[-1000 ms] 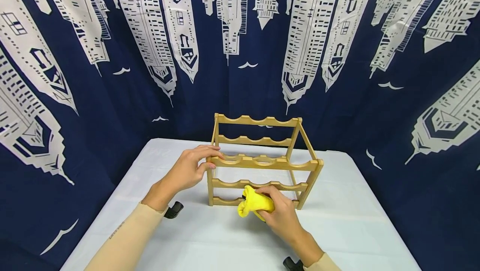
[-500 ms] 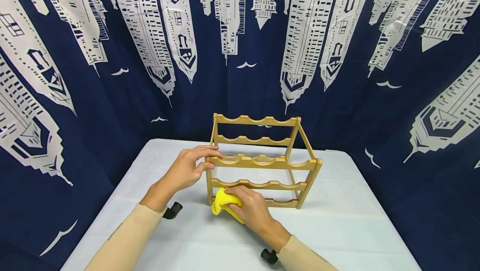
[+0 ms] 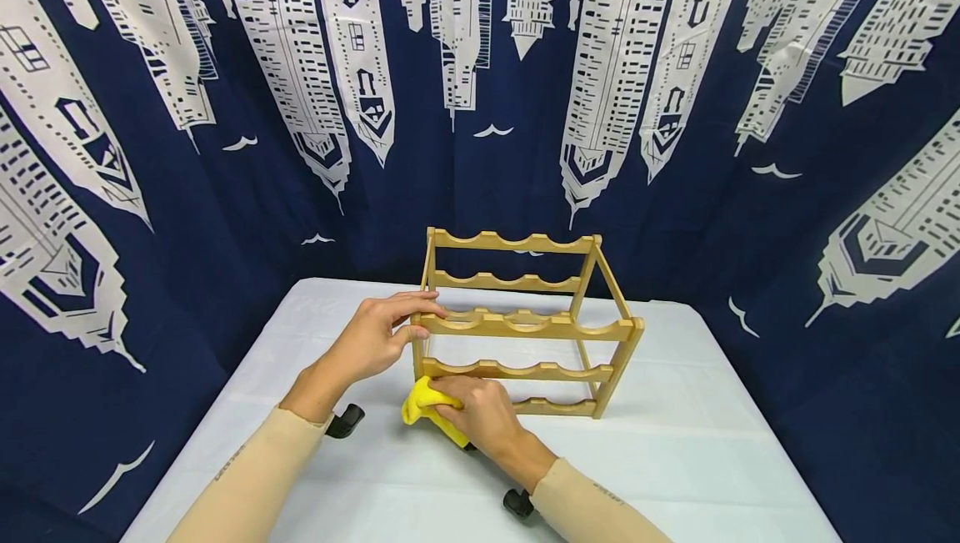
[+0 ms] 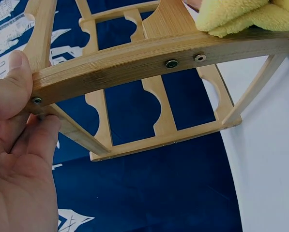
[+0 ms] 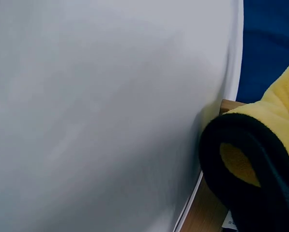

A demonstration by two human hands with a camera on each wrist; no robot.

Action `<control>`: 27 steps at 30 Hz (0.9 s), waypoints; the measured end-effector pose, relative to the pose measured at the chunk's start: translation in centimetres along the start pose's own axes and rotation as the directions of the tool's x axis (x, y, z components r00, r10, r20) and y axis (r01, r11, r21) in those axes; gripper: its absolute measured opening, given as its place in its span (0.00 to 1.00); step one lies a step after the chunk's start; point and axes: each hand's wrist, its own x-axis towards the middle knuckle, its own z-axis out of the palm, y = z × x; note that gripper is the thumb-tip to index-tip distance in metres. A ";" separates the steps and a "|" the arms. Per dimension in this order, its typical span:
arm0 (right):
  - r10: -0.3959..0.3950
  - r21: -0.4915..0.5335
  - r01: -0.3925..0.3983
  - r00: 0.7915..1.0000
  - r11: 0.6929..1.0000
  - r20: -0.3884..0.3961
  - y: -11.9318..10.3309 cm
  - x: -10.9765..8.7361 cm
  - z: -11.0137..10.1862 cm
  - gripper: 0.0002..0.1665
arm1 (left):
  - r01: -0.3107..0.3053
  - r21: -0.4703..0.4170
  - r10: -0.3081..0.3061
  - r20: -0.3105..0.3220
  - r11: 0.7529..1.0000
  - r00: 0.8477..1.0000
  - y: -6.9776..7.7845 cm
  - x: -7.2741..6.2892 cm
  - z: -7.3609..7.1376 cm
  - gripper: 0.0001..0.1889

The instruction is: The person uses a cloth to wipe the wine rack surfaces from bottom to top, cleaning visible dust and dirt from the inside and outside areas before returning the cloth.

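A light wooden wine rack (image 3: pixel 525 327) with scalloped rails stands upright on the table. At its upper front left corner, my left hand (image 3: pixel 378 334) grips the frame, thumb in front and fingers over the rail; the left wrist view shows the thumb (image 4: pixel 19 72) and fingers pinching the post end. My right hand (image 3: pixel 483 414) holds a bunched yellow cloth (image 3: pixel 426 401) at the rack's lower front left corner. In the left wrist view the cloth (image 4: pixel 246 17) lies against the front post. Its dark edging (image 5: pixel 246 128) folds into a loop in the right wrist view.
A white-covered table (image 3: pixel 697 443) lies beneath the rack. Behind and beside it hangs a navy curtain (image 3: pixel 480 184) printed with white buildings and birds. Black wrist-worn devices show near the left wrist (image 3: pixel 347 421) and right wrist (image 3: pixel 517 503).
My right hand has moved left with the cloth, from the middle of the rack's lower front to its left post. My left hand stays on the upper corner.
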 end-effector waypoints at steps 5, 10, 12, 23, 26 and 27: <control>0.098 -0.011 -0.097 0.988 0.995 0.118 -0.1 0.2 0.4 0.20 | 0.005 -0.004 -0.005 -0.008 1.000 1.000 -0.1 -0.1 0.0 0.20; 0.238 -0.056 -0.232 0.947 0.971 0.216 -0.3 0.1 0.6 0.17 | 0.014 -0.027 -0.014 -0.004 1.000 1.000 0.0 -0.1 0.0 0.20; 0.275 -0.065 -0.267 0.934 0.962 0.229 -0.3 0.0 0.6 0.17 | 0.023 -0.028 -0.023 0.000 0.999 1.000 -0.1 -0.1 0.0 0.19; 0.339 -0.126 -0.316 0.902 0.940 0.269 0.6 -0.3 -0.1 0.16 | 0.031 -0.010 -0.032 -0.018 0.999 0.999 0.0 -0.1 0.1 0.20; 0.344 -0.159 -0.310 0.893 0.938 0.290 0.7 -0.6 -0.4 0.17 | 0.029 -0.012 -0.029 -0.013 1.000 0.999 -0.1 -0.1 0.3 0.19; 0.341 -0.171 -0.302 0.893 0.938 0.294 0.7 -0.6 -0.5 0.18 | 0.028 -0.014 -0.028 -0.009 1.000 1.000 -0.1 -0.1 0.4 0.19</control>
